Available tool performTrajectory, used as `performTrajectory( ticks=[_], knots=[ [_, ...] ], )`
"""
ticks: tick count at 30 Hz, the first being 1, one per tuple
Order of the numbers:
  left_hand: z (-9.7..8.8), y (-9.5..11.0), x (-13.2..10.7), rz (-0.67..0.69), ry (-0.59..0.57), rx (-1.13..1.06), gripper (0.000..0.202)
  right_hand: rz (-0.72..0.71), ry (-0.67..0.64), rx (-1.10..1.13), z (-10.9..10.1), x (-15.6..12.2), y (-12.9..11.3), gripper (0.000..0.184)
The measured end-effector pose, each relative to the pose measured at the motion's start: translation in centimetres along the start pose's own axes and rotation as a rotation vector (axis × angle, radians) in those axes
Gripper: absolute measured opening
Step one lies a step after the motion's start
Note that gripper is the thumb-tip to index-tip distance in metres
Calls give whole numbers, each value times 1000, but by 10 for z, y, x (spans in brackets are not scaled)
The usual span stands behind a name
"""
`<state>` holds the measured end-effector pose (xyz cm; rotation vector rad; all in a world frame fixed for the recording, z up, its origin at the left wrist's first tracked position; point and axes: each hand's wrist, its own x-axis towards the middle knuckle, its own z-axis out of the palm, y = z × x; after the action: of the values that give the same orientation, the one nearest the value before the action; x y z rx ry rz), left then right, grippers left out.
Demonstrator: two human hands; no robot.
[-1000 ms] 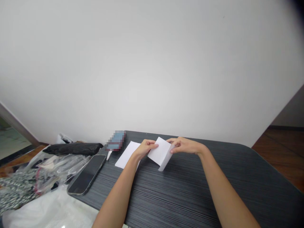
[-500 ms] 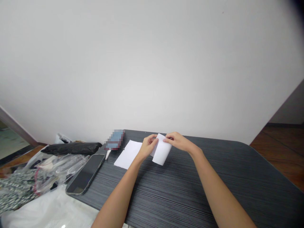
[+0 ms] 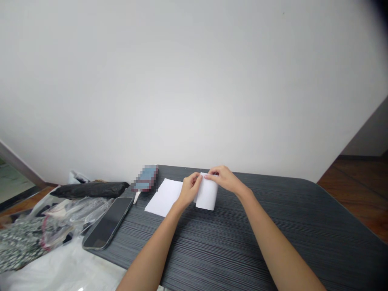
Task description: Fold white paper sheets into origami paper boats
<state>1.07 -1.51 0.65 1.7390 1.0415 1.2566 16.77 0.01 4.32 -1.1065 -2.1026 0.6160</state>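
A white sheet of paper [image 3: 206,195], bent over on itself, is held up just above the dark table by both hands. My left hand [image 3: 190,188] pinches its upper left edge between thumb and fingers. Along the upper right part, my right hand [image 3: 224,178] grips the paper with the thumb pressed on the near face and the fingers behind. Left of my left hand, more white paper [image 3: 165,197] lies flat on the table, partly covered by that hand and forearm.
The dark wood-grain table [image 3: 224,250] stands against a pale wall [image 3: 194,89]. A smartphone [image 3: 107,223] lies at its left edge, near a blurred-out blue item [image 3: 146,178] and a small white strip [image 3: 137,197]. Left of the table are plastic bags [image 3: 87,212] and a long black wrapped bundle [image 3: 89,189].
My right hand has shifted slightly left along the paper's top edge. The bent sheet has turned a little and hangs more upright. The flat paper stays where it was.
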Motion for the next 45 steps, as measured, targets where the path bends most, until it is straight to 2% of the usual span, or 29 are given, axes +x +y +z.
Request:
performTrajectory(
  ticks=[9,38,42,45],
  knots=[
    [1,2,-3,74,45,157,30,-22,10,-31,-1,0,-2,29],
    [3,2,-5,105,64,209,31,-7,22,-57,0,0,-2,30],
    [3,0,-4,94,66,206,31,-5,28,-5,1,0,0,27],
    [0,-2,-2,72,112,156,30,30,51,183,1,0,2,23]
  ],
)
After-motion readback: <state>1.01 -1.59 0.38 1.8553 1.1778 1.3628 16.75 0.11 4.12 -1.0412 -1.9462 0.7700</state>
